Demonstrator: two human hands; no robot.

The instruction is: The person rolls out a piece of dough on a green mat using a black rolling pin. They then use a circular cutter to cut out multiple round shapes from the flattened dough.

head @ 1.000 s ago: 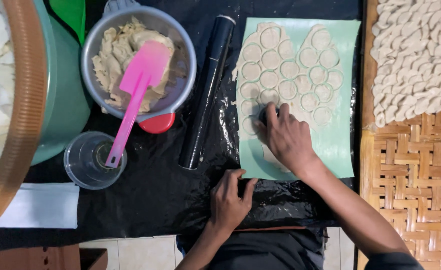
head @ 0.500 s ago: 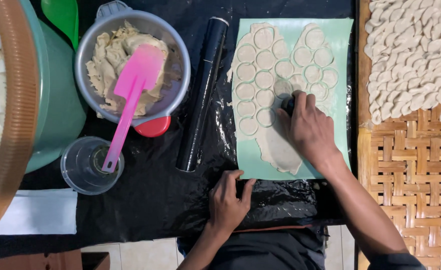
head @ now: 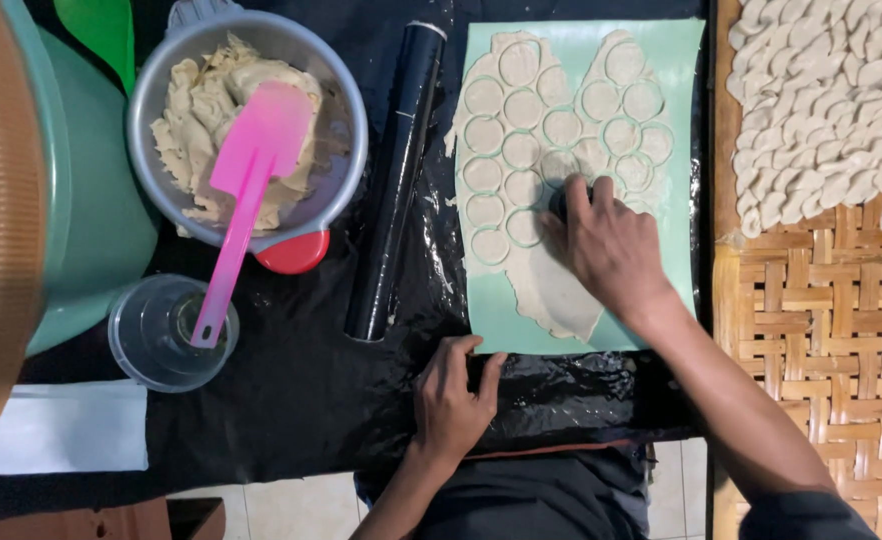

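Observation:
A thin sheet of pale dough (head: 551, 290) lies on a light green mat (head: 686, 120), marked with several cut circles. My right hand (head: 611, 250) presses a small dark round cutter (head: 561, 203) into the dough near the sheet's middle; most of the cutter is hidden under my fingers. My left hand (head: 453, 395) rests flat on the black plastic sheet (head: 301, 400) just below the mat's lower left corner, holding nothing.
A black rolling pin (head: 397, 170) lies left of the mat. A grey bowl of filling (head: 251, 130) holds a pink spatula (head: 246, 190), above a clear cup (head: 166, 335). Folded dumplings (head: 831, 100) fill a woven tray (head: 821, 330) at right. A green basin (head: 91, 220) stands left.
My right hand has slid the cutter rightward and up across the dough, leaving another circle cut. The left hand has stayed in place.

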